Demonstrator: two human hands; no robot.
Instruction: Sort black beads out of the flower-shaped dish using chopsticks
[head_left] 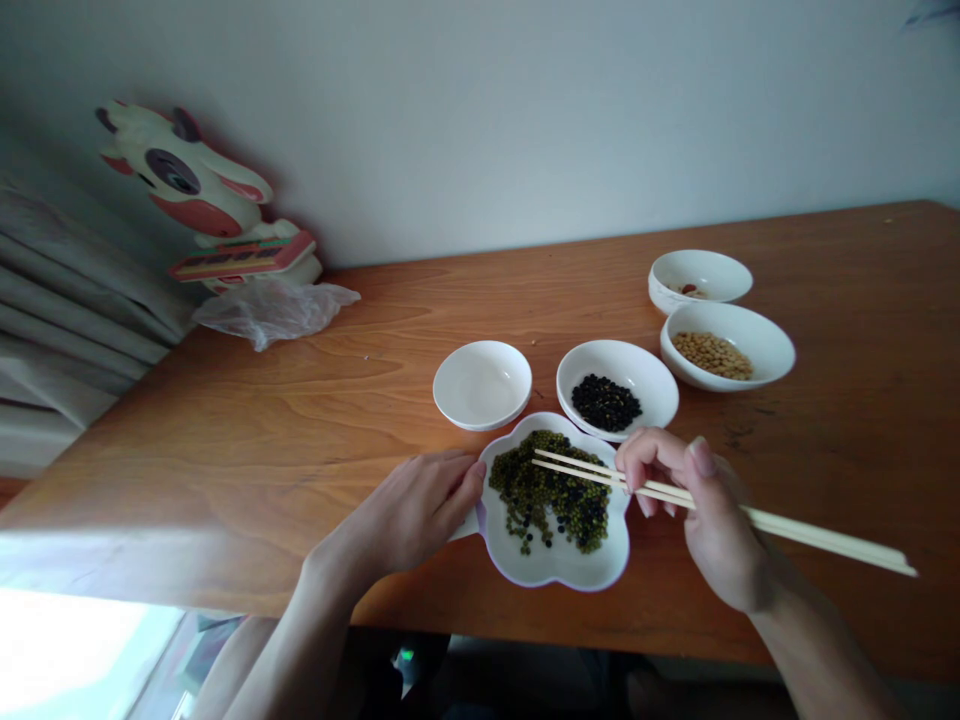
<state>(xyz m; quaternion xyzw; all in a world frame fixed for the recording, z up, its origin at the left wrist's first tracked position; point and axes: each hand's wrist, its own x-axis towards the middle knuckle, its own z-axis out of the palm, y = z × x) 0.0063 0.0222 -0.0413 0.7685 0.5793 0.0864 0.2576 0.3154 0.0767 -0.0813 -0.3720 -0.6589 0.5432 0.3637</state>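
A white flower-shaped dish [559, 570] near the table's front edge holds a heap of green beans mixed with some black ones [551, 492]. My left hand [420, 510] rests against the dish's left rim, fingers curled on it. My right hand [701, 515] grips a pair of pale chopsticks [787, 525], whose tips hover over the beans. Just beyond stand a white bowl of black beans [616, 388] and an empty white bowl [482, 384].
Further right sit a bowl of yellow soybeans [726, 345] and a nearly empty bowl [699, 277]. A cow-shaped toy [202, 205] and a crumpled clear plastic bag [274, 310] lie at the wooden table's [225, 430] back left, by a curtain.
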